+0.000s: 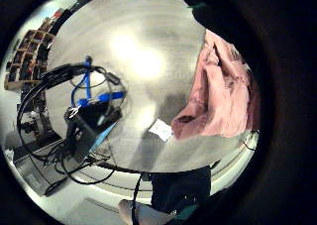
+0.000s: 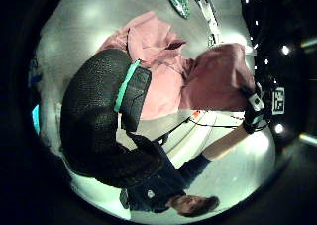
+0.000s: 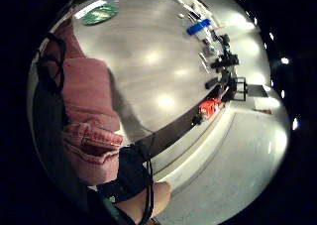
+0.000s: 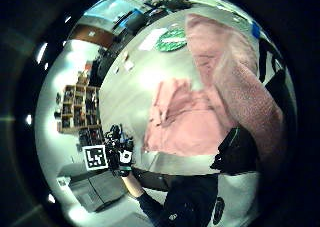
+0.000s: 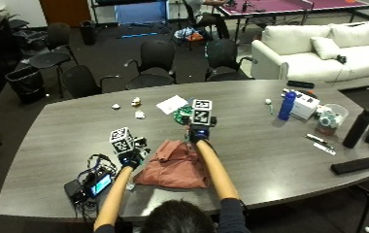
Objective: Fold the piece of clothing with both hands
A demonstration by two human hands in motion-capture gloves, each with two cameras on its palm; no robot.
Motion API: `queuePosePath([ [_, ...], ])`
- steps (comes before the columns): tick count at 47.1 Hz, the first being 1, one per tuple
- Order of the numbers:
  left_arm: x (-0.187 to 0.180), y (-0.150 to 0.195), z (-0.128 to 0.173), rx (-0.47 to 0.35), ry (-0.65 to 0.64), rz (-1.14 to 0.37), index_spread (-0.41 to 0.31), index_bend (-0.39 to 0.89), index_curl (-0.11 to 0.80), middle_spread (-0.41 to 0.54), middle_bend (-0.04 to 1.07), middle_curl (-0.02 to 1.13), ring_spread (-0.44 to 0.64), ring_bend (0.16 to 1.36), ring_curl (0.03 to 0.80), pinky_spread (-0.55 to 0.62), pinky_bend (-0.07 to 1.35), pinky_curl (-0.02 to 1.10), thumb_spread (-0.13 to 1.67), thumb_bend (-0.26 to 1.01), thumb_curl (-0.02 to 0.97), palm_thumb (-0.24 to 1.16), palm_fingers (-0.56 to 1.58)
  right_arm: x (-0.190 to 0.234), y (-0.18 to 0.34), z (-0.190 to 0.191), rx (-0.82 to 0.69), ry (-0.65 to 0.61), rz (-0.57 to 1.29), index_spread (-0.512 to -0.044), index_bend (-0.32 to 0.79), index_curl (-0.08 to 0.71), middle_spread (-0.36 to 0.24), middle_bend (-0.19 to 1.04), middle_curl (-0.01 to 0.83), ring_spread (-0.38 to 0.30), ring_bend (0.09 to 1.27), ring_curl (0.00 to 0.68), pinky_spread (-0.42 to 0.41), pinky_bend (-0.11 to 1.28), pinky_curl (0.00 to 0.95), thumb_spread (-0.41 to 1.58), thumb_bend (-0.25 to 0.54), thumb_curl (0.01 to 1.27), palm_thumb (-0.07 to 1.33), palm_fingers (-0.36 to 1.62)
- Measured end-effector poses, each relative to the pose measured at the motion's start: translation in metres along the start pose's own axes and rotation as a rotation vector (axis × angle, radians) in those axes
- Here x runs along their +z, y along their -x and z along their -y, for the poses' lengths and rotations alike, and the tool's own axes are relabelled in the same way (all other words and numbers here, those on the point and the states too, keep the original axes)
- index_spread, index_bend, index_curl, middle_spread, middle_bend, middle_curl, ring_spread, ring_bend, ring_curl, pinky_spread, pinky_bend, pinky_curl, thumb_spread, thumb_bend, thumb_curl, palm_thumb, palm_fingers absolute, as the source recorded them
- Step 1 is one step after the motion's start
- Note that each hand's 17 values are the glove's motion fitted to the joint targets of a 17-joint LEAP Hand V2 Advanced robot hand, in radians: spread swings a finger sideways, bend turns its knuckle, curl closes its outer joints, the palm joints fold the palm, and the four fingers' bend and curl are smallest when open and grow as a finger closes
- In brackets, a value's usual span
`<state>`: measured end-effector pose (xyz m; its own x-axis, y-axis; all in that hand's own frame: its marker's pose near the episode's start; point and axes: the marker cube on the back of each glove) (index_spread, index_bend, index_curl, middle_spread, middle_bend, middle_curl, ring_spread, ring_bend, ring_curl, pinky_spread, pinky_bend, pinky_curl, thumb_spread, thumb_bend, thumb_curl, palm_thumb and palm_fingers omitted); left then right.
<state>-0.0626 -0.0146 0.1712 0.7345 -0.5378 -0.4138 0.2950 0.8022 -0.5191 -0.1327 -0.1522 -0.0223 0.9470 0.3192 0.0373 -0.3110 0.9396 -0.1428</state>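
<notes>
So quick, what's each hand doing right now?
Left hand: holds the near-left edge of the pink garment.
Right hand: holds the garment's far edge, lifted.

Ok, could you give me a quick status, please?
Left hand and right hand each pinch the pink garment, partly bunched on the table. Cabled device beside it.

The person wore 2 black fabric gloves, 1 on the left hand (image 5: pixel 130 158) and 1 on the right hand (image 5: pixel 198 134). In the left thumb side palm view the glove's black textured material carried a narrow teal-green strip (image 2: pixel 126 85). A dark navy short-sleeved top (image 5: pixel 232 213) covered the shoulders, leaving both forearms bare. The hair (image 5: pixel 176 217) was dark.
</notes>
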Motion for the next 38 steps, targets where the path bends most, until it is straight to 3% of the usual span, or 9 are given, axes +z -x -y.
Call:
queuePosePath([
  [3, -0.003, 0.01, 0.006, 0.012, -0.028, -0.005, 0.059, 0.14, 0.214, 0.242, 0.19, 0.33, 0.38, 0.68, 0.32, 0.32, 0.57, 0.36, 1.24, -0.01, 0.267, 0.18, 0.1, 0.021, 0.052, 0.0, -0.093, -0.025, -0.013, -0.219, 0.2, 0.491, -0.207, 0.38, 0.558, -0.252, 0.6, 0.496, -0.348, 0.58, 0.42, 0.31, -0.033, 0.75, 1.0, 1.32],
  [9, -0.012, 0.032, -0.003, -0.034, -0.076, 0.024, 0.062, 0.14, 0.221, 0.238, 0.19, 0.33, 0.38, 0.68, 0.315, 0.31, 0.56, 0.35, 1.26, 0.0, 0.27, 0.21, 0.12, 0.097, 0.153, -0.037, -0.218, 0.261, -0.071, -0.218, 0.19, 0.497, -0.213, 0.38, 0.557, -0.254, 0.61, 0.498, -0.354, 0.57, 0.423, 0.3, -0.032, 0.76, 1.01, 1.32],
  [16, -0.013, 0.051, -0.003, -0.066, -0.104, 0.032, 0.064, 0.14, 0.232, 0.226, 0.2, 0.34, 0.37, 0.67, 0.306, 0.3, 0.54, 0.35, 1.31, 0.01, 0.274, 0.27, 0.16, 0.142, 0.194, -0.043, -0.353, 0.365, 0.005, -0.209, 0.11, 0.467, -0.211, 0.37, 0.553, -0.254, 0.65, 0.502, -0.364, 0.6, 0.424, 0.37, -0.046, 0.75, 0.98, 1.29],
  [26, -0.014, 0.065, 0.001, -0.102, -0.068, 0.004, 0.065, 0.13, 0.242, 0.217, 0.19, 0.35, 0.35, 0.65, 0.299, 0.28, 0.53, 0.34, 1.35, 0.0, 0.274, 0.3, 0.19, 0.095, 0.173, -0.029, -0.442, 0.072, 0.387, -0.162, 0.06, 0.377, -0.143, 0.27, 0.508, -0.211, 0.6, 0.467, -0.338, 0.68, 0.423, 0.78, -0.025, 0.66, 0.9, 1.13],
  [30, -0.017, 0.065, 0.001, -0.094, -0.073, 0.016, 0.065, 0.13, 0.245, 0.215, 0.19, 0.35, 0.35, 0.65, 0.297, 0.28, 0.52, 0.34, 1.35, 0.0, 0.273, 0.3, 0.19, 0.068, 0.15, -0.033, -0.467, 0.054, 0.455, -0.153, 0.08, 0.354, -0.124, 0.25, 0.5, -0.2, 0.59, 0.457, -0.316, 0.66, 0.416, 0.87, -0.014, 0.64, 0.9, 1.13],
  [32, -0.022, 0.063, -0.004, -0.097, -0.088, 0.025, 0.065, 0.13, 0.246, 0.214, 0.19, 0.35, 0.35, 0.65, 0.295, 0.28, 0.52, 0.34, 1.35, -0.01, 0.273, 0.3, 0.2, 0.055, 0.141, -0.04, -0.459, 0.011, 0.443, -0.149, 0.07, 0.339, -0.121, 0.24, 0.497, -0.199, 0.59, 0.454, -0.313, 0.67, 0.413, 0.91, -0.018, 0.63, 0.9, 1.13],
  [35, -0.032, 0.059, -0.011, -0.097, -0.109, 0.036, 0.065, 0.13, 0.246, 0.213, 0.18, 0.35, 0.35, 0.64, 0.294, 0.27, 0.52, 0.34, 1.36, -0.01, 0.272, 0.3, 0.2, 0.042, 0.123, -0.035, -0.43, -0.17, 0.364, -0.151, 0.1, 0.334, -0.115, 0.24, 0.494, -0.189, 0.57, 0.447, -0.297, 0.64, 0.403, 0.94, -0.014, 0.62, 0.91, 1.14],
  [38, -0.04, 0.057, -0.015, -0.094, -0.123, 0.037, 0.065, 0.13, 0.246, 0.213, 0.19, 0.35, 0.35, 0.64, 0.292, 0.27, 0.52, 0.35, 1.36, -0.01, 0.271, 0.3, 0.2, 0.038, 0.112, -0.031, -0.421, -0.221, 0.345, -0.15, 0.1, 0.325, -0.112, 0.23, 0.491, -0.185, 0.56, 0.444, -0.291, 0.64, 0.398, 0.96, -0.016, 0.61, 0.91, 1.15],
])
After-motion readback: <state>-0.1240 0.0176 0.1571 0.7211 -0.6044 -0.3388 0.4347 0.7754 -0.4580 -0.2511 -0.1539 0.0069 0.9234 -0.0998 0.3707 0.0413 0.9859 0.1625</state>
